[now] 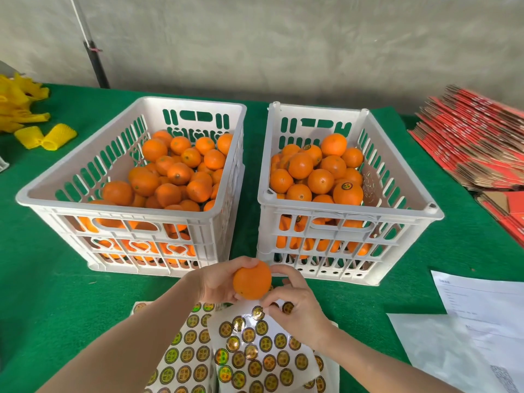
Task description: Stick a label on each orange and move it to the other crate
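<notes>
Gripped the orange [251, 280] in the left hand [218, 282], fingers curled round its far and left sides. Held it low, just above the top edge of the sheet [255, 355] on the green counter [42, 293], in front of the gap between the two crates.

Pinched at a label [258, 312] with the right hand [297, 304], thumb and forefinger closed together at the sheet's upper edge, the other fingers loosely curled. Could not tell whether the label had come free of its backing.

Had that label just below the orange and a touch to its right, very near. Left the orange's near face bare and turned toward the right hand. So, by the look of it, only a short lift up and leftward for the label, with the right hand by far the nearer. Round fruit, no long axis to line up.

Judged the drop next: right crate [348, 212], ahead and to the right of both hands, with labelled oranges on top. Left crate [119, 212], ahead and to the left, piled with plain ones. Reckoned on a reach forward and rightward with the left hand.
</notes>
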Motion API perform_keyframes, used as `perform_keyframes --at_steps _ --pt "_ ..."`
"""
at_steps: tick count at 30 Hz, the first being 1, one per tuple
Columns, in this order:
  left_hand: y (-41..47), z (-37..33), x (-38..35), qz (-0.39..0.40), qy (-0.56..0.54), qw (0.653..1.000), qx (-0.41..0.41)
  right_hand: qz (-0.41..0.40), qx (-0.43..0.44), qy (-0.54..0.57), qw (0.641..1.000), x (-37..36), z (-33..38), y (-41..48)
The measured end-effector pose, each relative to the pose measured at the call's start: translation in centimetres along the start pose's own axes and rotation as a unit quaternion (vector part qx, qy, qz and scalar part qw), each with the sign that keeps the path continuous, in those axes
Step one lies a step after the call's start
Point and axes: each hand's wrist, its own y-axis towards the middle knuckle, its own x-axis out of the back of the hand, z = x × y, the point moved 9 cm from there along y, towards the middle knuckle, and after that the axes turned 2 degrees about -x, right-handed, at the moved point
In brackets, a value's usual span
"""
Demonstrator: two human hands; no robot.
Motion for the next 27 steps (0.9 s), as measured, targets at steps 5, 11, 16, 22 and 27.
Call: perform_keyframes --at_steps 5,11,16,22,27 --pt "0.1 0.0 -0.4 -0.004 0.003 1.000 -0.003 -0.098 0.113 -0.087 0.985 1.6 2.2 -0.6" --pt "-0.3 0.1 -1.3 0.016 0.037 0.999 0.027 -0.040 0.063 -0.040 0.996 0.9 1.0 -0.8" --pt "-0.6 -0.1 -1.4 0.018 0.131 0.991 0.014 -0.049 -0.030 0.011 0.998 1.8 -0.1 -0.6" --pt "-1.4 -1.4 -0.9 -0.035 0.156 0.986 -0.042 -0.061 -0.210 0.109 0.970 2.5 -2.3 -0.5" --pt "-2.9 -2.5 -0.2 -0.062 -0.029 0.986 -0.153 -0.150 -0.268 0.181 0.934 4.2 -2.7 -0.6"
